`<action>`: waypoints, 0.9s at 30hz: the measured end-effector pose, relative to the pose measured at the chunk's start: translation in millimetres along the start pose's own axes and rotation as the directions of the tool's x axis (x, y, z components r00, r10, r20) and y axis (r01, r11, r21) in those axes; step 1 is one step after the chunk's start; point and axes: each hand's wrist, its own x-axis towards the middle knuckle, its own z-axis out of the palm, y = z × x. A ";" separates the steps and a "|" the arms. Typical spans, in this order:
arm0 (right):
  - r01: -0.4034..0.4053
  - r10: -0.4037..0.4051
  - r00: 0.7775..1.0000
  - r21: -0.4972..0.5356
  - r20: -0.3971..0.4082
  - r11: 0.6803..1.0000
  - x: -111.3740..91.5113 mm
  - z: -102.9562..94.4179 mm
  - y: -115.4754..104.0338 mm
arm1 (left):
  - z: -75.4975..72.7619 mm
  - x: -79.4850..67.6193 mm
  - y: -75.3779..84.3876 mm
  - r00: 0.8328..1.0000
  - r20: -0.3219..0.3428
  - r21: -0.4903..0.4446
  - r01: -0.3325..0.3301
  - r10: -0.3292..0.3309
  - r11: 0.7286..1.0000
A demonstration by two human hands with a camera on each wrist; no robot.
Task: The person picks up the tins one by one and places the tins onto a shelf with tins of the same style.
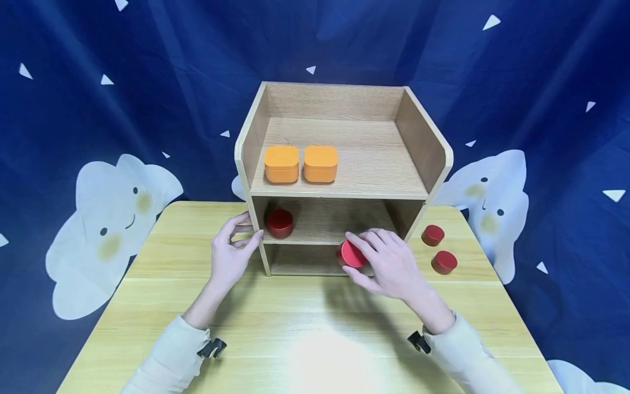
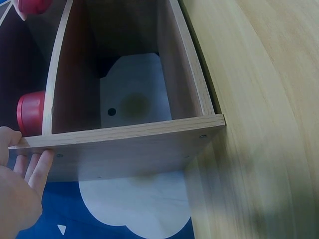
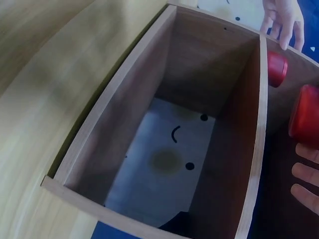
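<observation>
My right hand point(image 1: 391, 265) holds a round red tin point(image 1: 352, 254) between thumb and fingers, in front of the right part of the wooden shelf unit point(image 1: 339, 195). In the right wrist view this tin point(image 3: 305, 117) is at the right edge, fingers just below it. Another red tin point(image 1: 280, 224) stands at the left end of the middle shelf. My left hand point(image 1: 233, 249) grips the unit's left side panel, thumb at the front edge; the left wrist view shows the fingers point(image 2: 39, 172) along the panel's outer face.
Two orange square boxes point(image 1: 281, 164) point(image 1: 320, 164) stand side by side on the top shelf. To the right of the unit, two more red tins point(image 1: 433, 235) point(image 1: 444, 262) sit on the wooden table point(image 1: 275, 328). A blue cloud-print curtain point(image 1: 197, 65) hangs behind.
</observation>
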 end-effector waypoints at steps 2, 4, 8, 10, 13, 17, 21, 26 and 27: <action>-0.004 0.004 1.000 0.004 -0.012 1.000 1.7 2.5 -1.3 | -0.4 -0.1 0.2 1.000 0.000 0.000 0.001 -0.001 1.000; -0.009 0.009 1.000 0.007 -0.023 1.000 3.5 4.5 -2.7 | -0.3 -0.3 0.0 1.000 0.000 0.000 0.002 -0.002 1.000; -0.015 0.016 1.000 0.011 -0.024 1.000 8.7 8.4 -5.6 | -1.0 -0.9 -0.5 1.000 0.000 0.000 0.001 -0.001 1.000; -0.018 0.018 1.000 0.011 -0.021 1.000 11.8 10.0 -7.1 | -1.2 -1.3 -0.8 1.000 -0.001 0.000 0.001 -0.001 1.000; -0.025 0.025 1.000 0.006 -0.002 1.000 15.9 12.0 -9.0 | -1.2 -1.5 -1.1 1.000 0.000 -0.005 -0.002 0.002 1.000; -0.037 0.037 0.998 -0.005 0.043 0.999 18.9 15.1 -12.4 | -1.0 -1.5 -0.8 1.000 0.001 -0.009 -0.001 0.001 1.000; -0.035 0.037 0.997 -0.025 0.068 0.999 21.0 18.7 -15.8 | -0.6 -1.7 0.3 1.000 0.000 -0.008 0.004 -0.004 1.000; -0.016 0.023 0.995 -0.071 0.098 0.997 23.2 23.4 -19.4 | -0.4 -1.3 0.4 1.000 0.002 -0.013 -0.004 0.004 1.000; -0.015 0.023 0.994 -0.079 0.111 0.997 23.5 24.4 -20.0 | -0.6 -1.2 0.3 1.000 0.003 -0.015 -0.006 0.006 1.000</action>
